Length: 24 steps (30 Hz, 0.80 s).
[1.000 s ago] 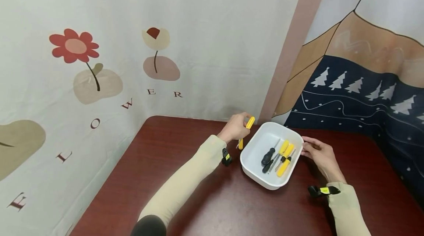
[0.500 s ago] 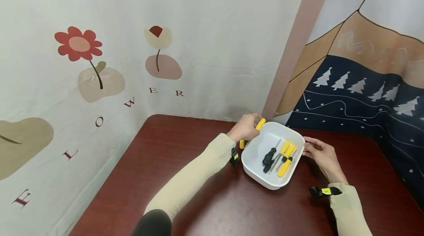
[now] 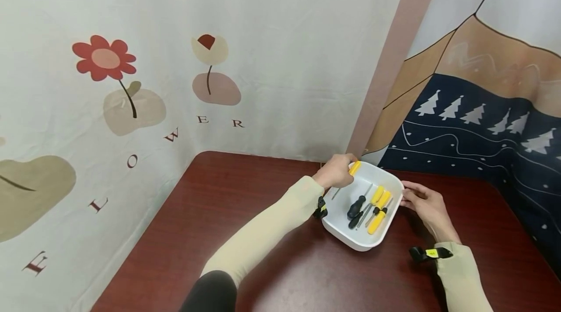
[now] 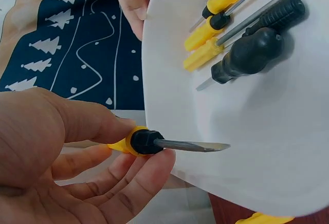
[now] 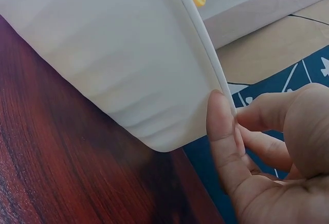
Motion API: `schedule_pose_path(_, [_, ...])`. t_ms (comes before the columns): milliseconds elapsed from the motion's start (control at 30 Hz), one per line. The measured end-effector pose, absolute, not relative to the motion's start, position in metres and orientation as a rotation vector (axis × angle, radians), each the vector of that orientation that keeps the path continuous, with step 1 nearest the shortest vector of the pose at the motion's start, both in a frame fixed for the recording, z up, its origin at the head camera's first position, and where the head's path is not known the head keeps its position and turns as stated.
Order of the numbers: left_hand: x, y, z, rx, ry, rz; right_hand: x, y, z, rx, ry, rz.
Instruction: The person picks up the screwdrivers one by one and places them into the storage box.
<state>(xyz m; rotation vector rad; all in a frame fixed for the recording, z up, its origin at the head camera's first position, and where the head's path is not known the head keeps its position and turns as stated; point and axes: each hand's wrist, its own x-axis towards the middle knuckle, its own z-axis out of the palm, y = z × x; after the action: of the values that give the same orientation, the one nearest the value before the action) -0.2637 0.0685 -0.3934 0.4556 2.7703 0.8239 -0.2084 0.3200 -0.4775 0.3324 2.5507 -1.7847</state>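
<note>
My left hand (image 3: 336, 171) holds a yellow-handled screwdriver (image 4: 146, 141) by its handle above the far-left side of a white plastic tub (image 3: 338, 214). In the left wrist view its metal shank points across the tub, past a black collar. My right hand (image 3: 427, 207) pinches the tub's rim at the right side, as the right wrist view shows. Inside the tub lie several screwdrivers, among them a thick black one (image 3: 356, 208) and a yellow one (image 3: 377, 222). Another yellow handle (image 4: 264, 218) shows at the bottom of the left wrist view, outside the tub.
The tub stands on a dark red-brown table (image 3: 236, 195), close to its back edge. Behind hangs a printed curtain (image 3: 285, 59) with flowers and letters, and a dark blue part with white trees to the right.
My left hand has moved right with the screwdriver, from left of the tub to over its far-left part. The right hand and the tub have stayed nearly still.
</note>
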Motion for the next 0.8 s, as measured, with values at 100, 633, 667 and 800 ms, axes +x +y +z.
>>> schedule_pose_path(100, [-0.265,0.073,-0.394,0.433,2.764,0.819,-0.208,0.321,-0.478,0.333,2.544,-1.784])
schedule_pose_path(633, [-0.273,0.085,-0.406,0.412,2.75,0.736,-0.209,0.32,-0.476,0.343,2.527,-1.798])
schedule_pose_path(667, [-0.273,0.086,-0.407,0.415,2.75,0.727,-0.208,0.32,-0.476,0.346,2.525,-1.8])
schedule_pose_path(800, [-0.274,0.089,-0.41,0.432,2.741,0.69,-0.208,0.319,-0.475,0.355,2.524,-1.803])
